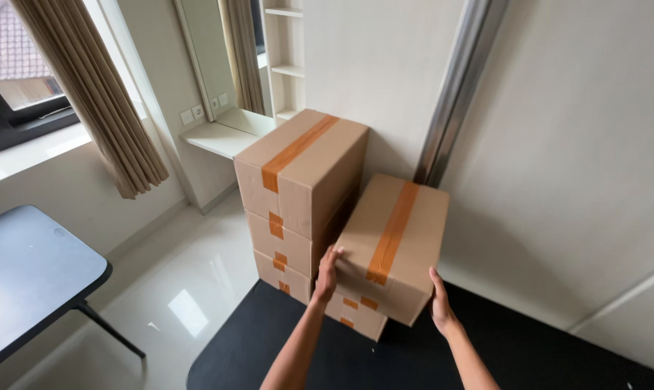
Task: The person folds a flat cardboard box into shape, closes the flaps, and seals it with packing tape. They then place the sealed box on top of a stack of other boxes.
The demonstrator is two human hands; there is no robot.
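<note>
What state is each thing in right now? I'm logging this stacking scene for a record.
Tape-sealed brown cardboard box on the right: shut, gripped on both sides, atop a lower box.
Three-high stack of taped cardboard boxes: shut, upright beside it.
Left hand: pressed flat on the box's left side.
Right hand: pressed on its right edge.
Beige curtain: drawn aside.

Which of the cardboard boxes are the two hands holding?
The top box of the right stack, gripped by the left hand and right hand; the taller left stack is untouched.
</note>
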